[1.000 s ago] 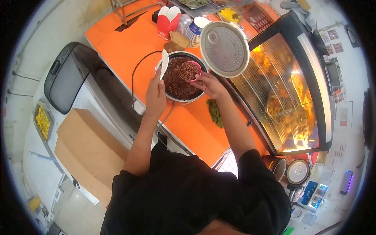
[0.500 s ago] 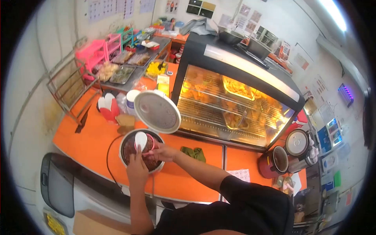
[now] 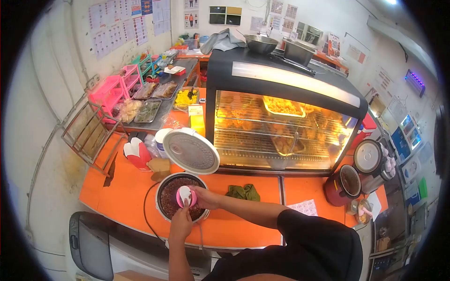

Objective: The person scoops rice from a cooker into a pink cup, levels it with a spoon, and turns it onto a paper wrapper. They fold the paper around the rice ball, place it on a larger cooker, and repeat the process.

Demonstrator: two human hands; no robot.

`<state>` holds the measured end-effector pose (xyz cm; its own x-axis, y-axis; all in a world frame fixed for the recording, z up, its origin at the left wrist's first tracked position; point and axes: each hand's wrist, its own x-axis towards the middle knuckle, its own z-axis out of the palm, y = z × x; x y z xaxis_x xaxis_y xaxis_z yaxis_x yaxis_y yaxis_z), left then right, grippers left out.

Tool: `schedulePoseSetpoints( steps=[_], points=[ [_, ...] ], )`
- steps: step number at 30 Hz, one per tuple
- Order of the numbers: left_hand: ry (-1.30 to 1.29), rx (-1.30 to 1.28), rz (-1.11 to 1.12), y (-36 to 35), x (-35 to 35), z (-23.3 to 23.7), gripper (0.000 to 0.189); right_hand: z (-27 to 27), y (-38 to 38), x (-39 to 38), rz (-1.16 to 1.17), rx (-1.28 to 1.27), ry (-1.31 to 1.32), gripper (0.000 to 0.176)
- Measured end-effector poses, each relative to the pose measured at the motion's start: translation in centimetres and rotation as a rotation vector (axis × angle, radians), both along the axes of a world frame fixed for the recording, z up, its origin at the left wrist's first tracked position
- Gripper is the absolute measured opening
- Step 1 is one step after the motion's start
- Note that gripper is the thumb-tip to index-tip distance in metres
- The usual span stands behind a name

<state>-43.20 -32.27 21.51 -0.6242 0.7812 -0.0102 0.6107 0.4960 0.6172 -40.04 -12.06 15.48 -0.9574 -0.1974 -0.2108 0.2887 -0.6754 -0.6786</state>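
An open cooker holding dark reddish-brown rice stands on the orange counter, its pale lid raised behind it. Above the rice, my right hand holds a small pink cup from the right side. My left hand is closed on the handle of a white scoop, whose head lies over the cup's mouth. What the cup contains is mostly hidden by the scoop.
A lit glass food warmer stands behind. Right of the cooker lies a green cloth. Red-and-white boxes sit at the left, and a dark red open pot at the right, near a printed sheet.
The view has shifted, so the counter appears lower and further right. The scoop's head and the cup are now together, with the scoop tilted down over the cup's mouth.
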Motion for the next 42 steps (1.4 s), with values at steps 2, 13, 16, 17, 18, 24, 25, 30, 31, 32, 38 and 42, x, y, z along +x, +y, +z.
schedulePoseSetpoints(
  steps=[2, 13, 16, 17, 18, 24, 25, 30, 31, 32, 38, 42],
  points=[
    [-0.025, 0.001, -0.008, 0.2, -0.1, 0.3, 0.053, 1.0, -0.8, 0.2, -0.056, 0.018, -0.044, 0.047],
    [0.207, -0.195, 0.276, -1.3, -0.1, 7.0, 0.043, -0.4, 1.7, 3.1, -0.068, -0.405, -0.043, 0.048],
    [0.294, -0.244, 0.315, 0.2, -1.7, 3.6, 0.049, -1.0, 2.4, 8.8, -0.184, -0.541, -0.129, 0.05],
    [0.288, -0.298, 0.316, 0.6, -1.7, 2.7, 0.052, -0.9, 2.7, 11.5, -0.132, -0.672, -0.035, 0.052],
    [0.277, -0.318, 0.265, 0.6, -1.6, 1.3, 0.052, -0.9, 3.2, 14.1, -0.091, -0.785, 0.079, 0.053],
    [0.516, 0.293, 0.177, 6.4, 4.6, -0.6, 0.042, -4.2, 6.4, 35.0, -0.618, -0.602, -0.144, 0.06],
    [0.493, 0.29, 0.134, 7.6, 6.8, -1.9, 0.042, -4.7, 6.8, 38.6, -0.7, -0.514, -0.182, 0.06],
    [-0.054, 0.264, -0.257, 14.2, 21.2, -9.9, 0.029, -6.4, 7.5, 51.2, -1.233, 0.208, -0.742, 0.055],
    [-0.131, 0.231, -0.297, 15.7, 24.1, -11.8, 0.028, -9.4, 7.9, 53.3, -1.283, 0.586, -0.743, 0.054],
    [-0.117, 0.189, -0.362, 17.4, 26.8, -13.3, 0.028, -11.6, 8.3, 55.2, -1.305, 0.968, -0.73, 0.055],
    [0.043, 0.159, -0.464, 29.4, 39.1, -22.8, 0.035, -17.2, 10.1, 60.3, -0.633, 1.988, -0.755, 0.063],
    [0.2, 0.015, -0.318, 33.3, 41.1, -25.1, 0.037, -15.1, 11.8, 62.1, -0.723, 1.894, -0.773, 0.068]
  ],
)
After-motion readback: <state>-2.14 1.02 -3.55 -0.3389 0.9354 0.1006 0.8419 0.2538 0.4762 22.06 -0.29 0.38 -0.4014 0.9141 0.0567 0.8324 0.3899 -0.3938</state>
